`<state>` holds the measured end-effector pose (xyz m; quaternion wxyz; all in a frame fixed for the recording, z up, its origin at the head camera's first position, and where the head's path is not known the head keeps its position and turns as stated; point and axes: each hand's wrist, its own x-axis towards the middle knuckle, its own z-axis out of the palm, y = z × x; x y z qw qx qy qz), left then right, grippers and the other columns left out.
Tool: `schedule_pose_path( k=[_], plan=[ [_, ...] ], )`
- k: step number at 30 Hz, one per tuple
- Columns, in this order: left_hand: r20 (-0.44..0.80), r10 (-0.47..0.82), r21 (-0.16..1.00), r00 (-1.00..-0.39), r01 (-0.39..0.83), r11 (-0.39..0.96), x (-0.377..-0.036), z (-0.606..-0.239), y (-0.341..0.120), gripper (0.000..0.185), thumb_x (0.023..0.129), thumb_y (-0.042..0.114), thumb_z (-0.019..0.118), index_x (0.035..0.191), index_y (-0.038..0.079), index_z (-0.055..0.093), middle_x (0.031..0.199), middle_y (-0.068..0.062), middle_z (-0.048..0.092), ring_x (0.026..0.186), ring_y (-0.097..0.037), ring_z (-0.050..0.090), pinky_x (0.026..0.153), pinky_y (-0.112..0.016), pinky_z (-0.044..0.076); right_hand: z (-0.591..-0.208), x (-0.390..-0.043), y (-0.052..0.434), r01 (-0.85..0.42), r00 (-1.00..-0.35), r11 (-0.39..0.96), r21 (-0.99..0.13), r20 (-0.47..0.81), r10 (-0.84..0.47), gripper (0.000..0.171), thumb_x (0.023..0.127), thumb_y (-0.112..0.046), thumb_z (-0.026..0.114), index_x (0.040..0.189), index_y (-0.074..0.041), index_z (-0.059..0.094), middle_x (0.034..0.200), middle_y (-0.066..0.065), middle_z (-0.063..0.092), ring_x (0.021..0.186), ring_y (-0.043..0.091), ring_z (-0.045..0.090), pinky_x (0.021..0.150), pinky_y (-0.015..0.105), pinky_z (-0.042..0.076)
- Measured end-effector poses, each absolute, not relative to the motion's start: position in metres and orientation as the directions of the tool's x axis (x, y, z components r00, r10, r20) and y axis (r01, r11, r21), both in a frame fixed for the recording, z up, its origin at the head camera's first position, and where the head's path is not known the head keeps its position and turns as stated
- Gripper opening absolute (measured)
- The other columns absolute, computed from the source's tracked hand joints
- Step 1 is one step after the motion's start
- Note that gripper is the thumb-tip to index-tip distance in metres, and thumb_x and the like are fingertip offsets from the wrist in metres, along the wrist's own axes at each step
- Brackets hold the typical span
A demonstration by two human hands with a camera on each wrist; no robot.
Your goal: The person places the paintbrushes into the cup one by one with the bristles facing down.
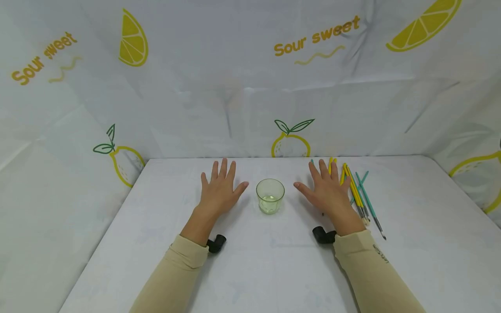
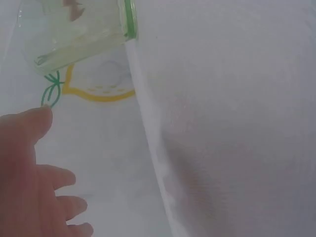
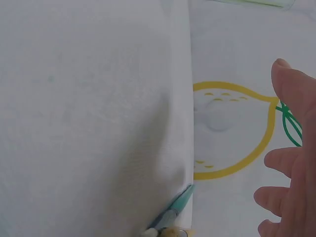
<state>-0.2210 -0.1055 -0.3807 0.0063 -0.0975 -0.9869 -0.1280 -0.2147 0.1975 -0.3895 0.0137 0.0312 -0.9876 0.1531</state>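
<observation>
We see bright, even, diffuse light with no glare. Soft faint shadows lie under both forearms on the table (image 1: 274, 269). The head view is sharp at centre and bends at its edges. Both wrist views are hazy and washed out, with the glass cup (image 2: 79, 34) blurred.

Both forearms in beige sleeves reach forward; the left hand (image 1: 220, 188) lies flat, palm down, fingers spread; the right hand (image 1: 328, 190) lies likewise, fingers splayed.
</observation>
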Motion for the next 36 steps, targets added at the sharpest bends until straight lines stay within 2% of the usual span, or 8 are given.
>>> schedule_pose_path(
  k=[8, 12, 15, 19, 22, 26, 32, 36],
  plan=[
    [0.02, 0.271, 0.504, -0.962, 0.244, 0.828, -0.224, -0.383, -0.099, 0.079, 0.099, 0.065, 0.031, 0.159, 0.017, 0.013, 0.166, -0.007, 0.006, 0.153, -0.029, 0.003, 0.121, -0.063, 0.007, -0.379, -0.213, 0.212, -0.048, -0.999, 0.945, -0.323, 0.012, -0.047, 0.098, 0.091, -0.077, 0.033, 0.158, -0.009, 0.014, 0.163, 0.024, 0.008, 0.148, 0.05, -0.004, 0.106, 0.082, 0.003],
    [-0.029, 0.307, 0.682, -0.951, 0.206, 0.702, -0.225, -0.385, -0.094, 0.077, 0.097, 0.067, 0.031, 0.159, 0.024, 0.015, 0.166, -0.002, 0.012, 0.153, -0.024, 0.009, 0.123, -0.055, 0.013, -0.369, -0.21, 0.228, -0.036, -0.998, 0.909, -0.414, -0.028, -0.053, 0.095, 0.093, -0.07, 0.039, 0.158, -0.005, 0.013, 0.161, 0.028, 0.013, 0.146, 0.052, 0.005, 0.109, 0.079, 0.009],
    [-0.067, 0.315, 0.785, -0.947, 0.145, 0.602, -0.227, -0.387, -0.09, 0.073, 0.097, 0.067, 0.035, 0.158, 0.03, 0.021, 0.164, -0.001, 0.022, 0.151, -0.022, 0.019, 0.123, -0.051, 0.02, -0.361, -0.206, 0.247, -0.001, -0.996, 0.881, -0.473, -0.075, -0.042, 0.092, 0.096, -0.065, 0.042, 0.157, -0.002, 0.012, 0.157, 0.033, 0.017, 0.143, 0.054, 0.015, 0.111, 0.074, 0.018],
    [-0.063, 0.349, 0.89, -0.935, 0.106, 0.444, -0.23, -0.392, -0.083, 0.067, 0.1, 0.054, 0.044, 0.155, 0.018, 0.031, 0.158, -0.007, 0.035, 0.147, -0.024, 0.031, 0.12, -0.049, 0.028, -0.356, -0.201, 0.273, 0.082, -0.994, 0.877, -0.474, -0.101, 0.038, 0.083, 0.098, -0.057, 0.044, 0.152, 0.003, 0.025, 0.145, 0.037, 0.036, 0.129, 0.054, 0.038, 0.1, 0.068, 0.039],
    [-0.054, 0.36, 0.942, -0.931, 0.072, 0.327, -0.23, -0.393, -0.079, 0.06, 0.101, 0.04, 0.049, 0.151, 0.008, 0.038, 0.154, -0.01, 0.042, 0.142, -0.023, 0.039, 0.117, -0.045, 0.035, -0.357, -0.198, 0.289, 0.149, -0.988, 0.872, -0.466, -0.103, 0.114, 0.071, 0.099, -0.05, 0.047, 0.144, 0.005, 0.04, 0.133, 0.036, 0.048, 0.115, 0.05, 0.051, 0.086, 0.062, 0.049],
    [-0.059, 0.318, 0.977, -0.946, 0.01, 0.212, -0.228, -0.395, -0.076, 0.049, 0.1, 0.028, 0.053, 0.143, 0.005, 0.05, 0.146, -0.007, 0.052, 0.134, -0.021, 0.05, 0.11, -0.038, 0.045, -0.36, -0.195, 0.302, 0.236, -0.972, 0.851, -0.47, -0.131, 0.197, 0.057, 0.098, -0.04, 0.052, 0.13, 0.008, 0.054, 0.127, 0.035, 0.053, 0.106, 0.047, 0.056, 0.08, 0.056, 0.052],
    [-0.084, 0.272, 0.996, -0.959, -0.076, 0.04, -0.227, -0.401, -0.071, 0.036, 0.097, 0.017, 0.057, 0.13, 0.004, 0.063, 0.135, -0.006, 0.061, 0.128, -0.017, 0.054, 0.105, -0.032, 0.049, -0.367, -0.196, 0.313, 0.326, -0.945, 0.816, -0.478, -0.175, 0.276, 0.046, 0.096, -0.028, 0.057, 0.12, 0.011, 0.06, 0.122, 0.034, 0.057, 0.102, 0.044, 0.058, 0.076, 0.05, 0.054],
    [-0.093, 0.271, 0.995, -0.958, -0.096, 0.003, -0.224, -0.403, -0.068, 0.033, 0.096, 0.014, 0.056, 0.127, 0.004, 0.065, 0.132, -0.006, 0.063, 0.127, -0.017, 0.056, 0.106, -0.032, 0.049, -0.371, -0.197, 0.319, 0.382, -0.924, 0.789, -0.48, -0.214, 0.317, 0.041, 0.094, -0.021, 0.06, 0.116, 0.013, 0.062, 0.1, 0.027, 0.066, 0.082, 0.033, 0.063, 0.062, 0.036, 0.054]
  ],
)
